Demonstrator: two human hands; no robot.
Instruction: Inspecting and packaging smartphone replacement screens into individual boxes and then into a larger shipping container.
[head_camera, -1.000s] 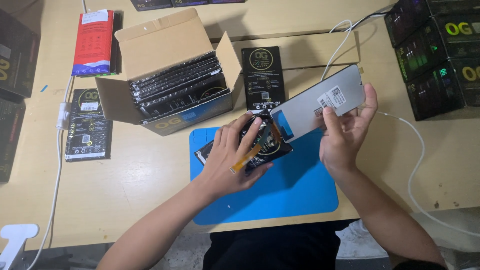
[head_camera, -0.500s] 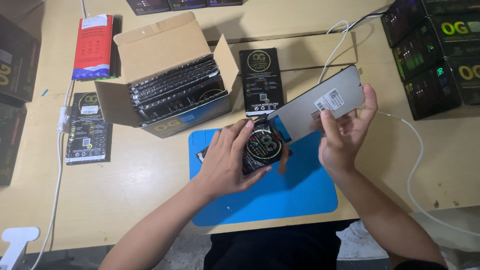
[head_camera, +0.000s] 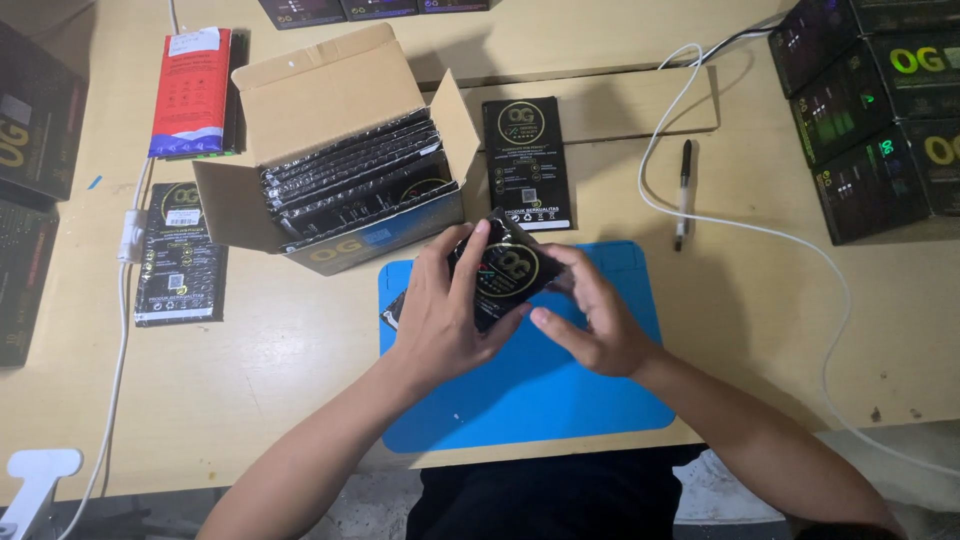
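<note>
My left hand (head_camera: 440, 320) and right hand (head_camera: 590, 320) both clasp a flat black packet with a gold ring emblem (head_camera: 505, 272), fingers curled round its edges, above the far edge of the blue rubber mat (head_camera: 540, 400) (near the table's front edge); the open cardboard box of black packets (head_camera: 345, 160) sits just beyond

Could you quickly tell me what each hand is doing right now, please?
Left hand: closed around the black packet, above the blue mat.
Right hand: gripping the same black packet's right side.
</note>
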